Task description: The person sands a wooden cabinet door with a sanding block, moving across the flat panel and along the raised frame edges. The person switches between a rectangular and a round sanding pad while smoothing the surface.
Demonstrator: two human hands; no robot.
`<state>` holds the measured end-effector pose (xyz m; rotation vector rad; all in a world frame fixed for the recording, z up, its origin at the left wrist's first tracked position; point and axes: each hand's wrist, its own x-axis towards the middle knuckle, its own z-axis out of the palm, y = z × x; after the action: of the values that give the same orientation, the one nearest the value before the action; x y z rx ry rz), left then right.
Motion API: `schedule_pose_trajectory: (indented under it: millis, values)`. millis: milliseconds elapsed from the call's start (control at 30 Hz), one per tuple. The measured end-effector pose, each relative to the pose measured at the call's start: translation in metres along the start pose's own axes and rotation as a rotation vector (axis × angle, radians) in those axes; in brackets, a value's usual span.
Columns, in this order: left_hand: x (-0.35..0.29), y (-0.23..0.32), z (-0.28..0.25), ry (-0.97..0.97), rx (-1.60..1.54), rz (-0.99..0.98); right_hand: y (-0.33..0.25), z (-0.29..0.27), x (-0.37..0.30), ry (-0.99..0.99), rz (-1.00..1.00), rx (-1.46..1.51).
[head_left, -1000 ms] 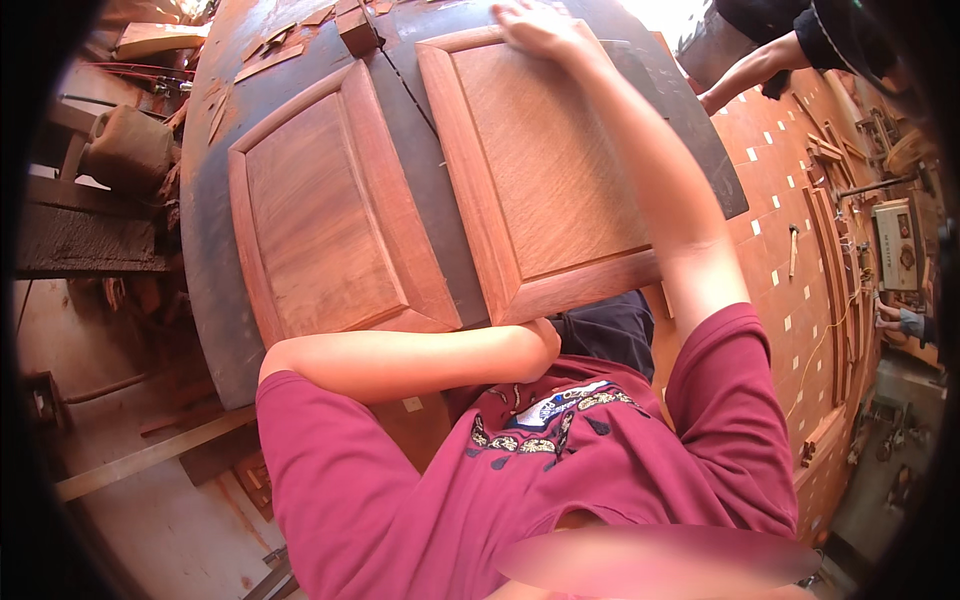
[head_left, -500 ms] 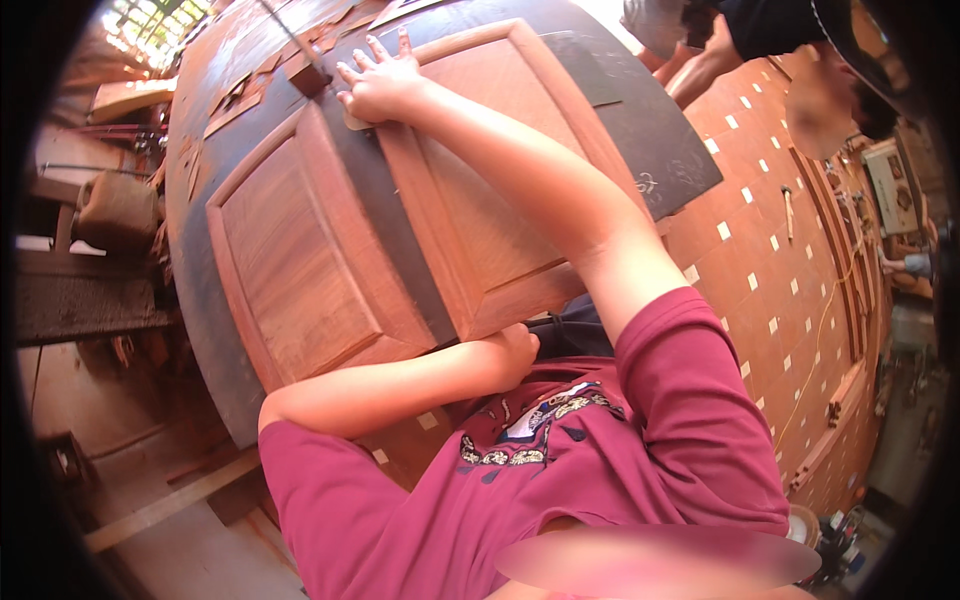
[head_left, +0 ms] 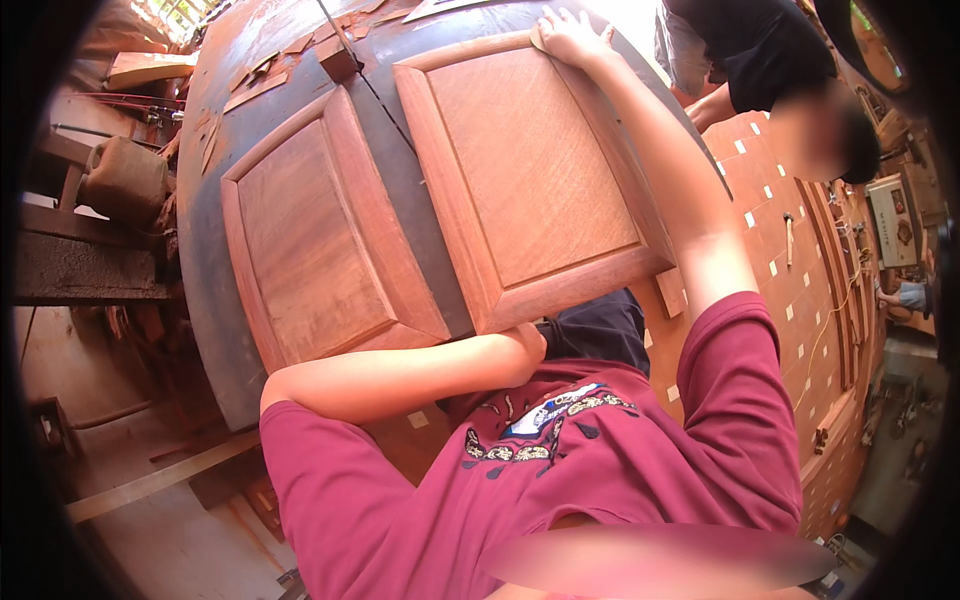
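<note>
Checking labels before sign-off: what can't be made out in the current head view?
All in the head view:
- Left hand: fingers mostly hidden by the hand itself.
- Thin tan piece: mostly covered by the right hand.
- Wooden panels' undersides: face down, hidden by the panels themselves.
- Table: far side cut off by the top edge.

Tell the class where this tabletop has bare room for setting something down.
Bare: the tabletop between its left edge and the left panel; also the narrow gap's near part, between that and the right panel. Crowded: beyond the left panel's far end, with wood scraps and a block, and the right panel's far corner, by the right hand.
</note>
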<state>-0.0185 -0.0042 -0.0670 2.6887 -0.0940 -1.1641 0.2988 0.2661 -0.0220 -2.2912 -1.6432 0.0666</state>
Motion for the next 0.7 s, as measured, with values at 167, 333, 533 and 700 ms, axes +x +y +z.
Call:
schedule_pose_trajectory:
  millis: [167,333,533,700]
  values:
    - [0.004,0.004,0.001,-0.022,0.005,-0.036,0.006,0.001,-0.002,-0.021,-0.1,0.113]
    - [0.005,0.004,0.0,-0.096,0.002,0.013,0.029,-0.005,-0.032,-0.077,-0.241,0.094]
    - [-0.005,0.002,-0.008,-0.124,-0.116,-0.012,0.016,-0.03,-0.123,-0.091,-0.303,0.025]
    - [-0.011,0.004,-0.016,-0.134,-0.135,0.004,0.007,-0.041,-0.175,-0.068,-0.331,-0.217]
